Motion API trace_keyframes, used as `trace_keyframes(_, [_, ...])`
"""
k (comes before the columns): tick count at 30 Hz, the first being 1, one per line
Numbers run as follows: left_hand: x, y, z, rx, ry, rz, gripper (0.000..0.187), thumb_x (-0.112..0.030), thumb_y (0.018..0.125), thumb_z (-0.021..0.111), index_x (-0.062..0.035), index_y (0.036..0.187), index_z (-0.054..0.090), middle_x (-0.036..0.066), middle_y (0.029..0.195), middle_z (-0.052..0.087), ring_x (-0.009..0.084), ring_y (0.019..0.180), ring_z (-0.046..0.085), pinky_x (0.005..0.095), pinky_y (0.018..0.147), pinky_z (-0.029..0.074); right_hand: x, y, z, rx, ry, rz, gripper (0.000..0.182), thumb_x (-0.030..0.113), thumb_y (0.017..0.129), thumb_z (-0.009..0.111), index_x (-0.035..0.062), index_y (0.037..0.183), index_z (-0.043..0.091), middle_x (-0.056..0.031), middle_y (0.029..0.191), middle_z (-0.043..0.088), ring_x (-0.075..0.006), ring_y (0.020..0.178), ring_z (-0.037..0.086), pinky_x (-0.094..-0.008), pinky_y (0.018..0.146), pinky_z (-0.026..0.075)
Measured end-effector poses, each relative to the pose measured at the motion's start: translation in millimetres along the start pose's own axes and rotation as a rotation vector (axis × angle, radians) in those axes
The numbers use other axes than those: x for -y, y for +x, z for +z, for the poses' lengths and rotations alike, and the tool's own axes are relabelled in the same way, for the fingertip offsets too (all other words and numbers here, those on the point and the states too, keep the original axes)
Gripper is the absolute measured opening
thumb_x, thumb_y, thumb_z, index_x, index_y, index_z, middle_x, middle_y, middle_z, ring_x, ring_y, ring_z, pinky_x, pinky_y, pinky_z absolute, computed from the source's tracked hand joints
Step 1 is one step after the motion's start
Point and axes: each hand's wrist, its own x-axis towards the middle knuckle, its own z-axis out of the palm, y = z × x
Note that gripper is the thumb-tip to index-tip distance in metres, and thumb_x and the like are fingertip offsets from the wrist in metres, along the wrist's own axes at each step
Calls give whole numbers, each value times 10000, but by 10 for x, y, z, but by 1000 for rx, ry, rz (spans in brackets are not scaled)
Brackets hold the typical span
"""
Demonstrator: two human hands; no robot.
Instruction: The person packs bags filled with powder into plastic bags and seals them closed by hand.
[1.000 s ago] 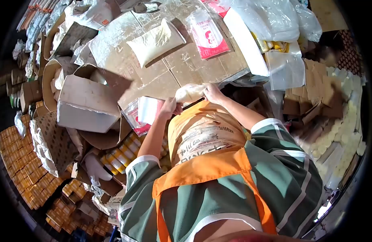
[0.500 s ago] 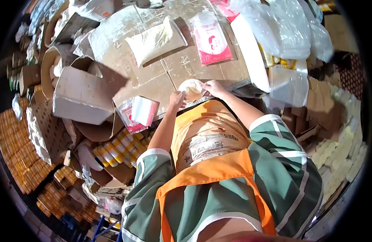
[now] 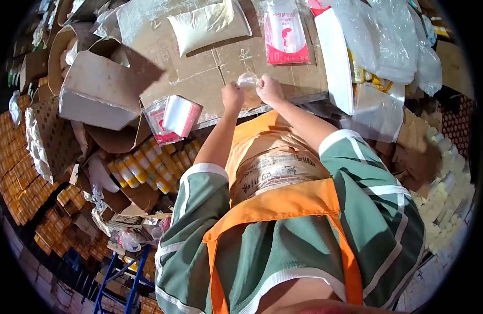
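Note:
Both hands are close together over the near edge of the cardboard-covered table (image 3: 199, 104). My left hand (image 3: 233, 96) is closed on the left side of a small clear plastic bag (image 3: 247, 81). On its right side my right hand (image 3: 269, 90) is closed too. The bag's lower part is hard to make out. Beyond the hands lies a filled pale bag (image 3: 207, 27), and right of it a flat pink and white printed pouch (image 3: 286, 36). Left of my left hand, a stack of pink and white pouches (image 3: 179, 116) rests at the table edge.
An open cardboard box (image 3: 97, 97) stands at the left. Yellow packets (image 3: 147, 165) lie below it. Clear plastic bags (image 3: 393, 42) and a white panel (image 3: 336, 60) are at the right. A blue metal frame (image 3: 130, 285) shows at the lower left.
My hands have moved up and away from the body, and more of their fingers are curled in. The bag between them looks clearer and smaller. The view has shifted slightly.

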Motion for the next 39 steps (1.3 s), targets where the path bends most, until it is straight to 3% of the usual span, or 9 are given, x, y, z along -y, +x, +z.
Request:
trace_keyframes(4, [30, -144, -375, -54, 35, 127, 129, -86, 725, 579, 16, 803, 584, 257, 752, 618, 427, 726, 619, 469, 658, 483, -17, -65, -524, -14, -117, -61, 90, 42, 739, 575, 42, 805, 515, -213, 654, 582, -421, 681, 594, -479, 602, 470])
trace_keyframes(6, [9, -219, -471, 22, 181, 151, 239, -72, 738, 543, 4, 964, 552, 252, 816, 632, 457, 782, 607, 492, 706, 492, 97, -159, -735, 52, -136, -132, 131, 3, 752, 538, 59, 869, 538, -204, 853, 621, -378, 792, 612, -457, 670, 484])
trace_keyframes(9, [-127, -366, -550, 64, 346, 201, 276, -100, 748, 550, -37, 1016, 560, 221, 1011, 618, 422, 916, 599, 482, 743, 495, 153, -276, -866, 265, -454, -593, 317, 34, 719, 569, 81, 1028, 621, -127, 1307, 442, -314, 1214, 440, -440, 995, 375])
trace_keyframes(11, [-199, -479, -615, 30, 411, 341, 265, -118, 748, 563, -55, 1004, 581, 198, 1063, 605, 391, 980, 594, 477, 775, 492, -16, -164, -758, 289, -548, -636, 272, 54, 731, 570, 79, 994, 635, -127, 1277, 468, -302, 1198, 453, -429, 974, 386])
trace_keyframes(13, [-212, -514, -730, -126, 569, 882, 234, -156, 736, 600, -109, 961, 638, 139, 1080, 580, 298, 1021, 579, 454, 822, 466, -139, -10, -653, 282, -642, -697, 137, 121, 766, 578, 88, 862, 669, -99, 1114, 562, -263, 1092, 513, -410, 891, 422])
trace_keyframes(17, [186, -276, -669, 137, 752, 731, 111, -202, 776, 591, -157, 812, 686, 57, 913, 606, 234, 909, 582, 402, 794, 453, -238, 205, -642, 304, -703, -730, 95, 169, 783, 594, 104, 736, 646, -26, 846, 590, -206, 884, 567, -388, 774, 454])
trace_keyframes(26, [195, -244, -792, 184, 709, 952, 166, -220, 815, 556, -107, 747, 658, 76, 960, 603, 252, 977, 539, 391, 807, 434, -294, -11, -738, 323, -525, -887, 92, 174, 787, 608, 87, 758, 620, -20, 892, 574, -216, 885, 564, -361, 762, 474])
trace_keyframes(31, [90, -306, -336, 253, 777, 928, 183, -214, 735, 671, -137, 900, 680, 66, 1106, 546, 236, 1088, 493, 382, 866, 422, -195, -93, -626, 441, -559, -833, 123, 173, 736, 644, 86, 821, 659, -93, 1152, 500, -254, 1054, 524, -378, 861, 460])
trace_keyframes(39, [47, -174, -175, 235, 814, 977, 469, -240, 753, 676, -252, 1213, 584, 50, 1137, 528, 249, 1105, 483, 396, 890, 414, -123, -3, -423, 426, -728, -762, 151, 154, 778, 579, 90, 834, 703, -125, 1179, 518, -270, 1095, 501, -399, 895, 436])
